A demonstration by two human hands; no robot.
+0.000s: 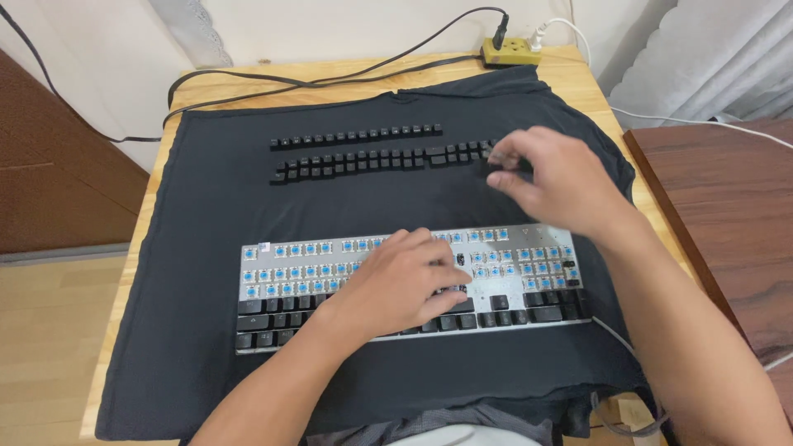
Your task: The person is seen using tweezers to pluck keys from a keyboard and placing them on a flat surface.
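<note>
A dark cloth [206, 248] covers the wooden surface [124, 330], likely so loose parts neither roll nor scratch; on it the keyboard [273, 285] lies flat, its upper rows stripped to blue switches, its lower rows capped; the left hand [396, 285] rests palm-down across its middle, fingers spread, holding nothing, seemingly to steady it; behind, removed keycaps [363, 161] sit in two tidy rows, apparently kept in order; the right hand [549, 177] hovers at the right end of the nearer row, fingertips narrowed as if pinching a cap, though none shows clearly; a power strip [512, 51] sits at the far edge.
</note>
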